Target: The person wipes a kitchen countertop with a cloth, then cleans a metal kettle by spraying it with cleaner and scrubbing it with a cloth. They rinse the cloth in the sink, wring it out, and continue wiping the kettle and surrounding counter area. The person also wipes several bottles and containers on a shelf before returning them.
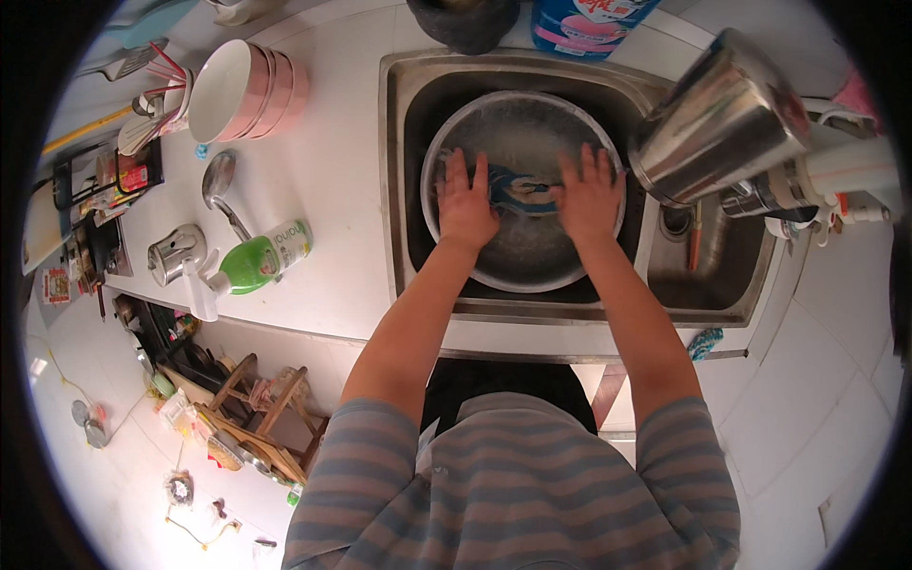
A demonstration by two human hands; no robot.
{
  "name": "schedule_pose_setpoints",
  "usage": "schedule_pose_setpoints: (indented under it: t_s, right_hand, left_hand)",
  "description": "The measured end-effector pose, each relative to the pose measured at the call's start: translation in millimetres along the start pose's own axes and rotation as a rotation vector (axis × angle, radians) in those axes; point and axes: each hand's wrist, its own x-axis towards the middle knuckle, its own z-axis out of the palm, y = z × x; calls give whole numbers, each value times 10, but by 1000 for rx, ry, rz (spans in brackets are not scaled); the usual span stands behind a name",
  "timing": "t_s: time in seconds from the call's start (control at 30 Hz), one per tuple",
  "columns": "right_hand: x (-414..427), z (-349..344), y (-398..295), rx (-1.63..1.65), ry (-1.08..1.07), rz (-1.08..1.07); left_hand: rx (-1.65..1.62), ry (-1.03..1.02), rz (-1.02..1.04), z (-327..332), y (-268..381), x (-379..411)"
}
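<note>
A round metal basin [525, 283] sits in the large bowl of a stainless steel sink [390, 178]. Water appears to fill it, and a blue and pale cloth-like item [514, 191] lies inside. My left hand [464, 203] is over the basin's left part, fingers spread, beside the blue item. On the right side my right hand [590, 196] is spread flat in the same way, its thumb near the item's right end. Neither hand grips anything visible. Whether the palms touch the water or something beneath it, I cannot tell.
Stacked pink bowls [246, 91], a ladle [219, 178] and a green spray bottle [260, 263] are on the left counter. A tall steel container [723, 125] leans over the sink's right side. A dark pot [467, 21] and a blue bottle [588, 25] stand behind the sink.
</note>
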Motion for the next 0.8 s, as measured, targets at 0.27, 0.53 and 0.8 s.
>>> schedule_pose_setpoints:
  t_s: [0.27,0.53,0.8]
  right_hand:
    - [141,662,-295,-45,-624,-43]
    - [-17,52,-251,754,-668,50]
    - [-709,-1426,-390,976,-343,-447]
  left_hand:
    - [-94,-230,-25,480,-219,183]
    - [-1897,-309,-1095,-443,298,-210]
    - [-2410,-632,-1129,-393,462,-129]
